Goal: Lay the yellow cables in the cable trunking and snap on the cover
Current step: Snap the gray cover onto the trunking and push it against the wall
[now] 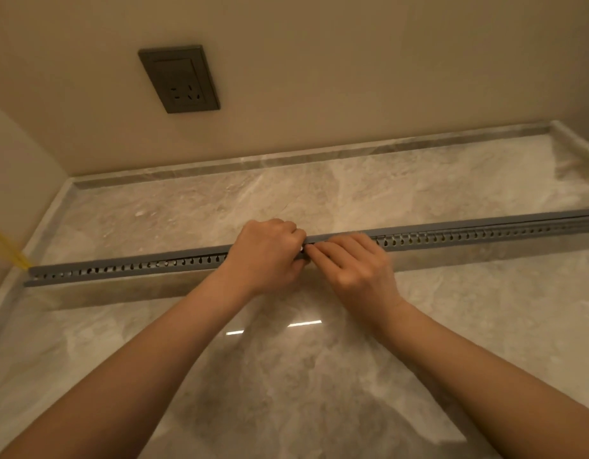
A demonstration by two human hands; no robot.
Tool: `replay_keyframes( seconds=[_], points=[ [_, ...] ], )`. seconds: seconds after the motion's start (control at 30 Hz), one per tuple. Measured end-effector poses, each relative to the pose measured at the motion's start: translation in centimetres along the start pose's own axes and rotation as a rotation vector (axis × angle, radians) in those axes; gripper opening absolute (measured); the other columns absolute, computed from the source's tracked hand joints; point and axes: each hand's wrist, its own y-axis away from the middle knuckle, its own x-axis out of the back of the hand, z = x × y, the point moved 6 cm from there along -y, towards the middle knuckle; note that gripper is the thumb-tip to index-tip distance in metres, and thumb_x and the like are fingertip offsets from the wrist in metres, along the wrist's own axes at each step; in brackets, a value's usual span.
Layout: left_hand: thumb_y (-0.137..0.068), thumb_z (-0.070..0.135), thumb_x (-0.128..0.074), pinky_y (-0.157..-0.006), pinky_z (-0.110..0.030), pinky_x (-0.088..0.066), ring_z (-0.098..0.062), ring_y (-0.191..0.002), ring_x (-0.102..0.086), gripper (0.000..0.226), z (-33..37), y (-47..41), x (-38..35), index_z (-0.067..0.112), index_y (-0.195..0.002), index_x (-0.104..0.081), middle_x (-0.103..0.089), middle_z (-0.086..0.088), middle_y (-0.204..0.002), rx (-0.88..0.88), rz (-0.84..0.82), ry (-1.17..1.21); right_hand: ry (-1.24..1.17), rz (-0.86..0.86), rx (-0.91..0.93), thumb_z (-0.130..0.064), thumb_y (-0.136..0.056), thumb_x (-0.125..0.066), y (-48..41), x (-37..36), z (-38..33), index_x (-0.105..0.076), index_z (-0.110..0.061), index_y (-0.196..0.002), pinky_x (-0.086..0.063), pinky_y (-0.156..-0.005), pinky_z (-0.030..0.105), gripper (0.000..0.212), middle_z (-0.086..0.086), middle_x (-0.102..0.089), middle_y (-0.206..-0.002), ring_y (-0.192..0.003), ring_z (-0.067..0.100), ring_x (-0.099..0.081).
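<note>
As our left hand (265, 250) and right hand (356, 263) pinch the cover (485, 225) onto the slotted trunking (121, 268), we should next press further along.

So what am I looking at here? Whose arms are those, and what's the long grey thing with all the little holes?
No machine here: these are a person's two bare arms, filmed by a camera worn on their head, looking down. The long grey thing is slotted cable trunking, a channel that hides wires, lying on a marble countertop. The left hand grips it in the middle; the right hand rests its fingers on it beside, too blurred to see the grip. At its left end yellow cables stick out. A wall socket sits on the wall above.
</note>
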Motion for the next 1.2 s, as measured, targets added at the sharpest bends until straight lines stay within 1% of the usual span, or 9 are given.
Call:
replay_keyframes(
  seconds=[0.2, 0.37, 0.43, 0.5, 0.6, 0.8, 0.9, 1.07, 1.2],
  points=[
    [-0.089, 0.040, -0.041, -0.057, -0.028, -0.027, -0.020, -0.084, -0.057, 0.031, -0.3, -0.7, 0.1, 0.016, -0.093, -0.059, -0.061, 0.000, -0.092, 0.007, -0.043, -0.028, 0.053, -0.040, -0.009, -0.003, -0.082, -0.066, -1.0, -0.1, 0.4, -0.070, -0.011, -0.068, -0.042, -0.047, 0.030, 0.016, 0.002, -0.058, -0.056, -0.052, 0.018, -0.054],
    [-0.090, 0.044, -0.044, -0.057, -0.029, -0.026, -0.022, -0.085, -0.058, 0.033, -0.7, -0.7, 0.3, 0.015, -0.095, -0.059, -0.062, -0.001, -0.092, -0.002, -0.034, -0.030, -0.027, -0.057, 0.006, -0.003, -0.076, -0.071, -1.7, 0.2, 1.2, -0.066, -0.010, -0.061, -0.038, -0.043, 0.031, 0.018, 0.004, -0.054, -0.054, -0.050, 0.020, -0.050],
    [-0.089, 0.044, -0.045, -0.057, -0.029, -0.026, -0.022, -0.086, -0.058, 0.032, -0.9, -0.6, 0.2, 0.016, -0.096, -0.059, -0.062, 0.000, -0.092, -0.002, -0.039, -0.029, -0.073, -0.160, -0.037, -0.004, -0.074, -0.072, -2.2, 0.0, 1.8, -0.069, -0.007, -0.075, -0.046, -0.050, 0.035, 0.004, 0.007, -0.063, -0.067, -0.060, 0.024, -0.056],
    [-0.088, 0.044, -0.046, -0.058, -0.029, -0.026, -0.022, -0.087, -0.058, 0.032, -1.1, -0.5, 0.0, 0.016, -0.096, -0.060, -0.062, 0.000, -0.092, 0.007, -0.051, -0.022, -0.104, -0.375, -0.114, -0.011, -0.074, -0.068, -2.9, -1.0, 2.5, -0.067, -0.001, -0.093, -0.050, -0.062, 0.039, 0.022, 0.013, -0.067, -0.089, -0.079, 0.031, -0.062],
    [-0.086, 0.044, -0.049, -0.056, -0.029, -0.026, -0.021, -0.081, -0.058, 0.031, -1.4, -0.5, -0.1, 0.016, -0.090, -0.060, -0.062, 0.000, -0.088, 0.026, -0.040, 0.008, -0.032, -0.678, -0.105, -0.019, -0.089, -0.048, -2.8, -3.0, 2.4, -0.057, -0.006, -0.103, -0.037, -0.066, 0.034, 0.021, 0.010, -0.060, -0.104, -0.095, 0.028, -0.055],
    [-0.084, 0.045, -0.053, -0.056, -0.028, -0.028, -0.020, -0.074, -0.057, 0.029, -2.4, 0.3, -0.3, 0.017, -0.089, -0.062, -0.061, 0.002, -0.079, 0.086, -0.002, 0.165, -0.075, -0.740, -0.056, -0.033, -0.086, -0.054, -3.8, -3.8, 2.9, -0.057, -0.014, -0.099, -0.030, -0.060, 0.030, 0.023, 0.003, -0.061, -0.094, -0.083, 0.023, -0.056],
    [-0.080, 0.041, -0.063, -0.060, -0.030, -0.039, -0.019, -0.077, -0.058, 0.031, -3.4, 1.2, -0.2, 0.018, -0.101, -0.065, -0.065, 0.000, -0.085, 0.114, 0.011, 0.306, -0.106, -0.767, -0.061, -0.036, -0.080, -0.058, -4.2, -4.1, 3.5, -0.060, -0.017, -0.094, -0.032, -0.059, 0.029, 0.023, 0.000, -0.062, -0.087, -0.072, 0.021, -0.054],
    [-0.078, 0.036, -0.068, -0.062, -0.037, -0.049, -0.019, -0.077, -0.060, 0.030, -4.9, 2.9, 0.1, 0.017, -0.101, -0.068, -0.067, 0.001, -0.084, 0.154, 0.066, 0.353, -0.153, -0.785, -0.080, -0.038, -0.077, -0.060, -4.6, -4.5, 3.7, -0.061, -0.022, -0.088, -0.033, -0.056, 0.028, 0.020, -0.004, -0.062, -0.081, -0.066, 0.018, -0.053],
    [-0.077, 0.038, -0.070, -0.059, -0.035, -0.047, -0.019, -0.072, -0.059, 0.031, -5.2, 2.9, 0.4, 0.017, -0.100, -0.070, -0.068, 0.001, -0.081, 0.164, 0.079, 0.358, -0.200, -0.739, -0.034, -0.031, -0.080, -0.064, -4.5, -3.7, 2.8, -0.061, -0.018, -0.105, -0.044, -0.058, 0.032, 0.029, 0.000, -0.063, -0.096, -0.082, 0.019, -0.055]
  ],
)
